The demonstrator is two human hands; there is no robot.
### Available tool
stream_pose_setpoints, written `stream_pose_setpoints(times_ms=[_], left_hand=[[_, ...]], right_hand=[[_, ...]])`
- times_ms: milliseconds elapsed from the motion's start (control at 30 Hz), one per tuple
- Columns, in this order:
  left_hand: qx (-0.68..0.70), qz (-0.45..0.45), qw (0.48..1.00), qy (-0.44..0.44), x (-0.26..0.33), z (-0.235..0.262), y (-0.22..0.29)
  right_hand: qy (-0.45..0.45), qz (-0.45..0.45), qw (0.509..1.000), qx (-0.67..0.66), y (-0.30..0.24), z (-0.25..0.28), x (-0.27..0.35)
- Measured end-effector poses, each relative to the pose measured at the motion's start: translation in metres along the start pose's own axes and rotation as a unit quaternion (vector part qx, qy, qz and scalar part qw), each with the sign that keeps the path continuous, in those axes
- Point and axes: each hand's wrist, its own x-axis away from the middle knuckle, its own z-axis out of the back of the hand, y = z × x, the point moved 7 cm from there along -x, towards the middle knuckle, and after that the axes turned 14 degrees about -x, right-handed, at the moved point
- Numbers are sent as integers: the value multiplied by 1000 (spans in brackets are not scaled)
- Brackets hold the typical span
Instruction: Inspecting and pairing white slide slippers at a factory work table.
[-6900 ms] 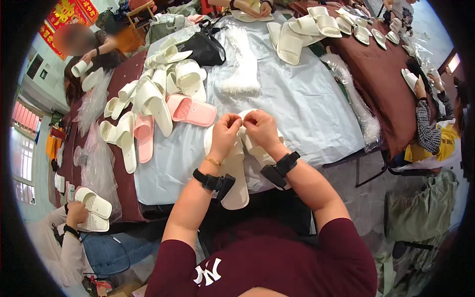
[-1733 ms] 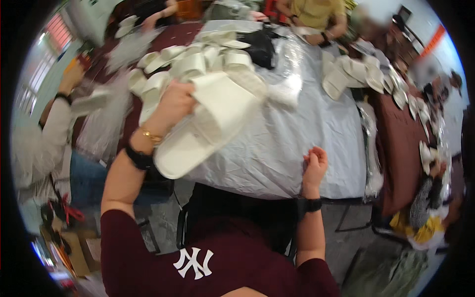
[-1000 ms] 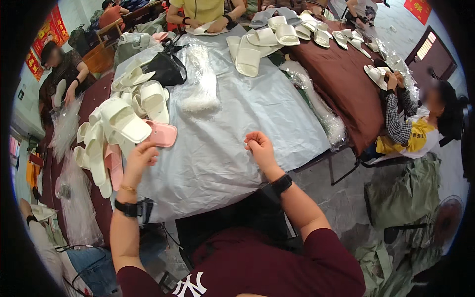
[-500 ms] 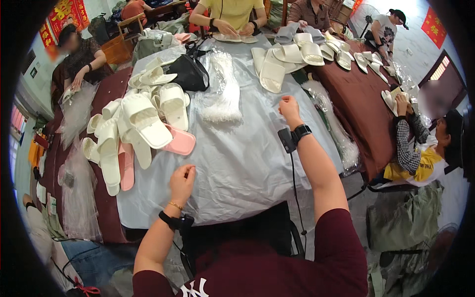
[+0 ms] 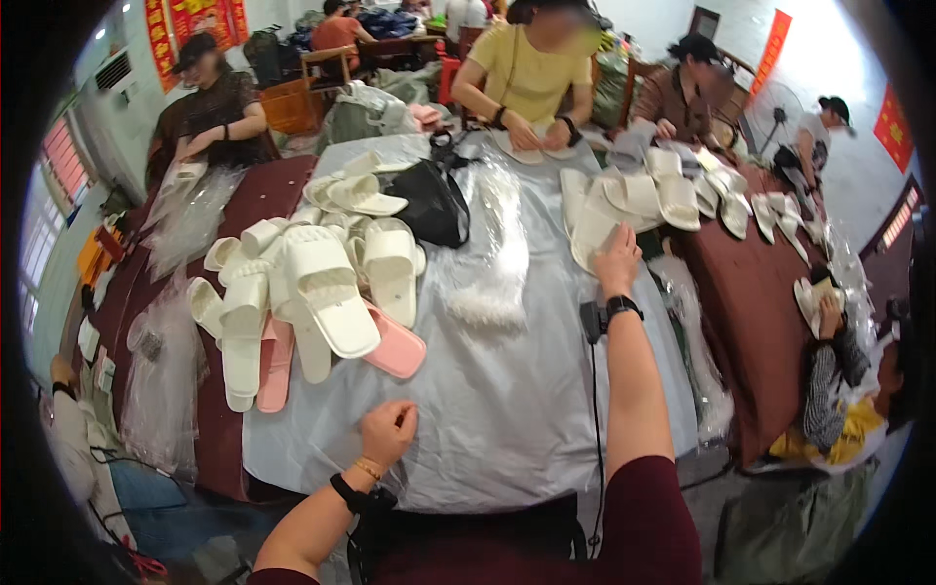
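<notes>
My right hand (image 5: pixel 616 261) is stretched out over the near end of a white slipper (image 5: pixel 588 239) at the right of the table. Its fingers reach forward onto the sole, not wrapped round it. My left hand (image 5: pixel 388 434) is loosely curled at the near edge, with nothing showing in it. Ahead of it lies a heap of white slippers (image 5: pixel 327 292), with a pink slipper (image 5: pixel 397 341) and another pink one (image 5: pixel 277 363) under them. More white slippers (image 5: pixel 673 190) lie in a cluster beyond my right hand.
A grey sheet (image 5: pixel 458 419) covers the table. A bundle of clear plastic bags (image 5: pixel 492 253) lies mid-table beside a black bag (image 5: pixel 434 205). More plastic (image 5: pixel 161 370) hangs at the left. A co-worker in yellow (image 5: pixel 531 78) handles slippers across the table; other people sit around it.
My right hand has moved forward from a closed pose beside the slipper onto its sole, fingers extended. My left hand stays curled near the front edge. The view has tilted up.
</notes>
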Motion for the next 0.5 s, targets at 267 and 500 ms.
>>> stream_pose_setpoints(times_ms=[267,500], left_hand=[[-27,-19,999,18,4,6,6],[-23,-11,999,19,5,4,3]], right_hand=[[-212,-51,972,87,-32,6,-20],[-194,-24,980,-24,-9,4,-34]])
